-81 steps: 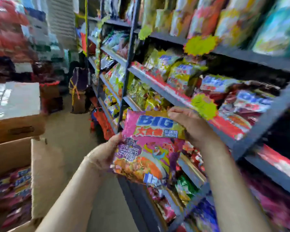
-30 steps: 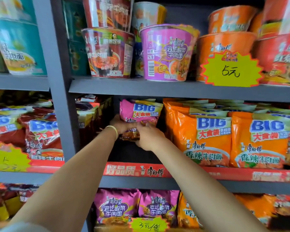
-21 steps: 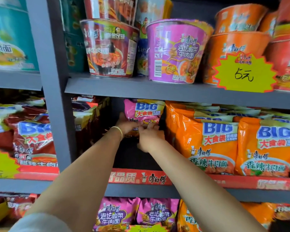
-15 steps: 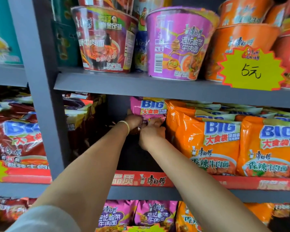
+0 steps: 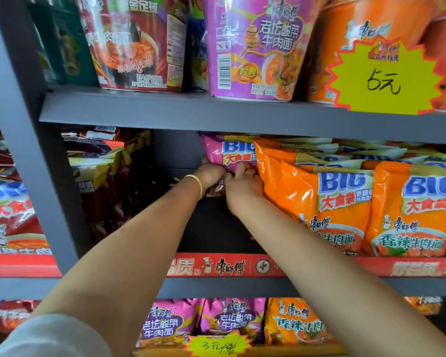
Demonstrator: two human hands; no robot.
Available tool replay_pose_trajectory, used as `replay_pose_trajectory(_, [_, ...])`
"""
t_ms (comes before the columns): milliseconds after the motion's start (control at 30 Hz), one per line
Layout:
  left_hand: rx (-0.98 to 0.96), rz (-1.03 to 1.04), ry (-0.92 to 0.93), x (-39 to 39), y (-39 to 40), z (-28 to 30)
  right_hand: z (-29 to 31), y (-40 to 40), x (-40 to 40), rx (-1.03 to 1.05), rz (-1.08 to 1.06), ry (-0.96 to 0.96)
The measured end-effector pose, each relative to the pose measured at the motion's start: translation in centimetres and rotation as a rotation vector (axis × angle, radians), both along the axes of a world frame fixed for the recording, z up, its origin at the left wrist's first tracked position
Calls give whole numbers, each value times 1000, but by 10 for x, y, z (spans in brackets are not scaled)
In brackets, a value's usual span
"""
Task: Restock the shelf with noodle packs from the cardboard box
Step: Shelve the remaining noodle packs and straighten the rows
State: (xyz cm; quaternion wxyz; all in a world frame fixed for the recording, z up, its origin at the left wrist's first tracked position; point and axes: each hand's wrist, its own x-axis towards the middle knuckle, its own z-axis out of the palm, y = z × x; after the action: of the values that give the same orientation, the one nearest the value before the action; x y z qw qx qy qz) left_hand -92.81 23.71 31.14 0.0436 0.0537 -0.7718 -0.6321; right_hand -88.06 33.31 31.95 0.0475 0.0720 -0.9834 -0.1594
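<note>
Pink noodle pack (image 5: 225, 153) wedged beside orange packs (image 5: 317, 194).

Pink noodle pack (image 5: 228, 153) w/ blue "BIG" logo, upright at back of my shelf (image 5: 216, 117), just left of orange packs (image 5: 317, 199).

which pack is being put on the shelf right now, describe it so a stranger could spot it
Find the grey middle shelf under the noodle cups. At the back of its dark gap, left of the orange packs, stands the pink pack, held by the left hand and right hand. It is that shelf's only pink pack.
</note>
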Motion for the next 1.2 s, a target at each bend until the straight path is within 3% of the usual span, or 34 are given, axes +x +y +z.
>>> replay_pose_trajectory(267, [-11,-82,19,-3,19,-1,4,31,0,-22,29,50])
replay_pose_trajectory(500, [-210,152,43,12,16,3,-2,21,8,-32,52,55])
replay_pose_trajectory(733, [-410,173,72,21,13,11,2,24,29,-95,124,46])
replay_pose_trajectory(900, [-352,372,232,66,-4,22,15,25,58,-381,390,188])
replay_pose_trajectory(1033, [-213,478,425,156,-28,20,17,4,83,-761,610,261])
replay_pose_trajectory(1133, [-214,520,477,246,-51,2,14,-31,122,-1129,830,9])
replay_pose_trajectory(1200, [-165,595,403,304,-81,-28,6,-63,161,-1305,976,-421])
